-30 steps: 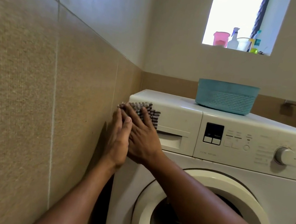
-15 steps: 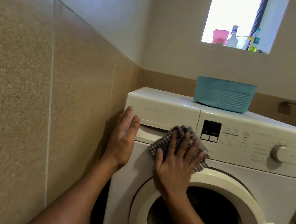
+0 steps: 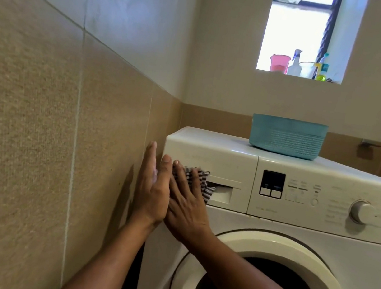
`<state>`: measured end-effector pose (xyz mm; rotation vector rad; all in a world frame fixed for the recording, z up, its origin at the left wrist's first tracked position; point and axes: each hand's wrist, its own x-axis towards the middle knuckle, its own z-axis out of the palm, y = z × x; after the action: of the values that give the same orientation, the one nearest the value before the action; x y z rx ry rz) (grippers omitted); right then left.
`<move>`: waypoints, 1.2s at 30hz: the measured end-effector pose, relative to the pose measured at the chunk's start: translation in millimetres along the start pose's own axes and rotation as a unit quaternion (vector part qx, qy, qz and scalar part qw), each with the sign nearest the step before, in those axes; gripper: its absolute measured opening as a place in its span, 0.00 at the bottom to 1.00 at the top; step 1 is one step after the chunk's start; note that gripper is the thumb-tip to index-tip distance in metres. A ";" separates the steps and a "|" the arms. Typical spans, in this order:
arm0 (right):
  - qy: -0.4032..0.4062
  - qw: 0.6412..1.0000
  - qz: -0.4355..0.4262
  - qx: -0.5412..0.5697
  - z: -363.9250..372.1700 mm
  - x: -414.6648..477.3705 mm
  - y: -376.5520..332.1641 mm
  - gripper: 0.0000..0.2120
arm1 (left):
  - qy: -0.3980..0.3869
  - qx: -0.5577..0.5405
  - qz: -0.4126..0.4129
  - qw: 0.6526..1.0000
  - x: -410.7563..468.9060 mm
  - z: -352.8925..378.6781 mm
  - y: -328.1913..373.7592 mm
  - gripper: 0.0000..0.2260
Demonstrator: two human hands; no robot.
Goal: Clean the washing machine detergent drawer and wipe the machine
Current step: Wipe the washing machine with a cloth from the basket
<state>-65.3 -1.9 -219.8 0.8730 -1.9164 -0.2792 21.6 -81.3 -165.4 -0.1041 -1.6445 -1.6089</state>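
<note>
While L hand (image 3: 152,188) lies flat on washer (image 3: 366,259) edge, flat R hand (image 3: 186,208) presses cloth (image 3: 208,191) to drawer (image 3: 230,169).

1. The washing machine (image 3: 365,262) stands just right of the wall (image 3: 38,120).
2. A basket (image 3: 286,137) sits on the machine's top, toward the far side.
3. The detergent drawer (image 3: 223,193) is at the front's upper left, with the dial (image 3: 362,212) far right and the door (image 3: 280,248) below.
4. The cloth (image 3: 203,180) lies on the drawer's left end under the right hand (image 3: 186,208); the left hand (image 3: 152,188) is just left, at the machine's edge.
</note>
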 end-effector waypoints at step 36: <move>0.002 0.968 0.250 -0.009 -33.0 -161.8 216.2 0.32 | -0.249 0.374 0.241 0.860 -49.4 134.1 15.9 0.32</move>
<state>-92.0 268.1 -199.5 0.3541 -2.0530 0.0099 -0.6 60.8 -162.0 -0.5150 -2.3004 -0.5071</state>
